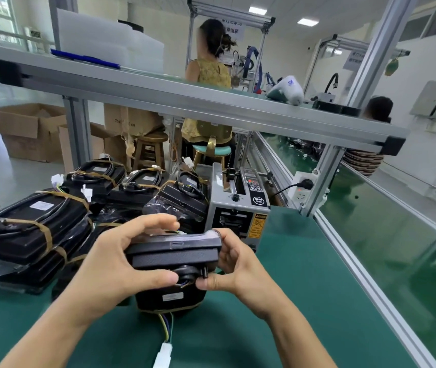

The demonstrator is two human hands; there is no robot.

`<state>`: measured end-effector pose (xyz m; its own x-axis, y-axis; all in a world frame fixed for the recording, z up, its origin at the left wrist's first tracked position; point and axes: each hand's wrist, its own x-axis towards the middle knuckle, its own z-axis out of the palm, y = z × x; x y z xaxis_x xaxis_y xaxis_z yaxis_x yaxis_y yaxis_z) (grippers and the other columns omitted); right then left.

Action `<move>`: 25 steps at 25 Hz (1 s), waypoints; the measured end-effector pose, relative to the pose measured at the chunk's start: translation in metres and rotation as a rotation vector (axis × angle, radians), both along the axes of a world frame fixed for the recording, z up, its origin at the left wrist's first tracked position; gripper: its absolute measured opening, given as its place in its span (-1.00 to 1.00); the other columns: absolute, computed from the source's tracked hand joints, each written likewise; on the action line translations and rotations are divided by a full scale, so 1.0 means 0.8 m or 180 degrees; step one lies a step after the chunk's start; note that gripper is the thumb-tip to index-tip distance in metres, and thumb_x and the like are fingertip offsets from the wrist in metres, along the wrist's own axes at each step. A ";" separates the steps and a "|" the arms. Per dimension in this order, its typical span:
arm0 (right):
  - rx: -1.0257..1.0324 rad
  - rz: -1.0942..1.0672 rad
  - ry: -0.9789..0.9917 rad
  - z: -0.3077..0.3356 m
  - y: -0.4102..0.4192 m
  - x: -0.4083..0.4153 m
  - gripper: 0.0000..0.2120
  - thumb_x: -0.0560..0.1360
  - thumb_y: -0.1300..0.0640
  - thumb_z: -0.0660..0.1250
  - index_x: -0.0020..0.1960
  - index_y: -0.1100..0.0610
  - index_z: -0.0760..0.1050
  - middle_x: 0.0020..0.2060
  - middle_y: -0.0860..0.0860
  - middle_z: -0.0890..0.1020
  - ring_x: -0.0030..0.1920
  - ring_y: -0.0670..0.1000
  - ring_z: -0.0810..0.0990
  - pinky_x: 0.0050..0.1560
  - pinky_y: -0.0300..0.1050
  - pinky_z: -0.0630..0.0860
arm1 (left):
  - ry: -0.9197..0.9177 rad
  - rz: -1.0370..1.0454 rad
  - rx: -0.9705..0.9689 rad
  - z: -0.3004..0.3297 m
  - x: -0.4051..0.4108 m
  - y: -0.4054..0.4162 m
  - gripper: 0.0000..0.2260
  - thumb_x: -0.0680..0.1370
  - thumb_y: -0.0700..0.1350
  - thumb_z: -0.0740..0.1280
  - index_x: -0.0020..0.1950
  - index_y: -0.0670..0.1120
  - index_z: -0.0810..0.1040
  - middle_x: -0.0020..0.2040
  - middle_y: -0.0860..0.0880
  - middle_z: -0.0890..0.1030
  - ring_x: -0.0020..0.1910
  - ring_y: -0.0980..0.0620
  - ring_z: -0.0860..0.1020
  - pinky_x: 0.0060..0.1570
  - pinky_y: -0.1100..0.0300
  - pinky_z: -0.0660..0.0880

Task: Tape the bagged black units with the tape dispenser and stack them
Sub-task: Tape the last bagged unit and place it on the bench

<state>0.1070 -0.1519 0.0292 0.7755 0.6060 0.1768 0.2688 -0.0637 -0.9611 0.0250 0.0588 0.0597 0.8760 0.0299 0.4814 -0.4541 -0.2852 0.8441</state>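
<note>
I hold a black unit [174, 254] in a clear bag above the green table, tilted on edge. My left hand [121, 264] grips its left side, thumb underneath and fingers over the top. My right hand [229, 264] grips its right end, thumb near a black plug. Under it another black unit [170, 298] lies on the mat, with coloured wires running to a white connector [163, 353]. The grey tape dispenser [238, 205] stands just behind the held unit. Several taped bagged units [31, 221] are stacked at the left.
An aluminium shelf rail [185, 102] crosses overhead. A green conveyor [387, 229] runs along the right behind an aluminium edge. A power strip [303, 187] sits beside the dispenser. A person sits on a stool [211, 152] beyond, with cardboard boxes [28, 128] at the left.
</note>
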 end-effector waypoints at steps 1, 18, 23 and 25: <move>0.0010 0.0006 0.0043 -0.001 0.000 0.000 -0.43 0.28 0.45 0.49 0.18 0.09 0.41 0.06 -0.15 0.62 0.16 -0.12 0.55 0.25 -0.18 0.42 | 0.0049 -0.0031 -0.0137 -0.002 0.002 0.004 -0.37 0.06 -0.17 0.63 0.11 0.05 0.63 0.05 0.02 0.67 0.02 0.12 0.63 0.01 0.35 0.52; 0.0005 0.0065 -0.0083 0.003 0.011 -0.001 -0.42 0.41 0.38 0.42 0.36 0.05 0.39 0.26 0.02 0.57 0.32 0.00 0.48 0.45 0.14 0.26 | 0.0510 -0.0026 -0.0648 -0.011 0.006 0.005 -0.46 0.02 -0.13 0.66 -0.01 0.00 0.68 -0.12 -0.13 0.70 -0.17 -0.02 0.67 -0.18 0.26 0.59; -0.0080 0.0150 -0.0118 -0.002 0.008 0.001 -0.37 0.44 0.29 0.41 0.42 -0.07 0.33 0.32 -0.13 0.51 0.41 -0.10 0.38 0.49 0.11 0.14 | 0.0327 0.0128 -0.0480 -0.016 0.004 -0.002 -0.39 -0.04 -0.19 0.66 -0.02 0.06 0.67 -0.14 -0.04 0.71 -0.22 0.10 0.66 -0.21 0.38 0.54; -0.0139 0.0094 -0.0150 -0.013 0.004 0.001 -0.34 0.40 0.29 0.39 0.38 -0.18 0.36 0.29 -0.26 0.51 0.39 -0.18 0.37 0.46 -0.05 0.17 | 0.0227 0.0238 -0.0362 -0.021 0.000 -0.006 -0.45 0.01 -0.14 0.63 -0.04 0.11 0.67 -0.13 0.03 0.70 -0.20 0.15 0.65 -0.18 0.44 0.51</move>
<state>0.1076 -0.1484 0.0189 0.7486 0.6366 0.1855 0.3161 -0.0967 -0.9438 0.0249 0.0544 0.0429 0.9011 0.1470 0.4079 -0.3730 -0.2168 0.9022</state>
